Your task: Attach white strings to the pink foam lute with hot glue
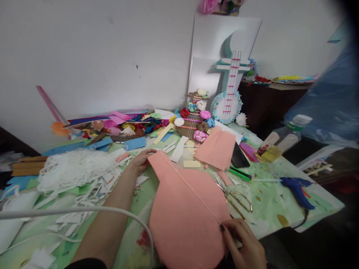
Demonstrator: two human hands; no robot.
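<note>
A pink lute-shaped paper cutout [186, 209] lies in front of me, its short neck pointing up and to the left. My left hand [142, 161] is closed at the top edge of the neck, with the fingertips partly hidden. A thin pale string [193, 189] stretches straight and diagonally across the cutout, from the neck end to its lower right edge. There my right hand [245, 241] pinches the string between thumb and fingers. Gold-handled scissors [237, 200] lie just beyond my right hand, beside the cutout.
A pile of white string [77, 170] and paper scraps cover the left side. A white cable [112, 210] arches over my left forearm. To the right are a blue glue gun [298, 190], a green cutter [240, 174] and a bottle [283, 138]. Decorated paper instruments [228, 101] stand behind.
</note>
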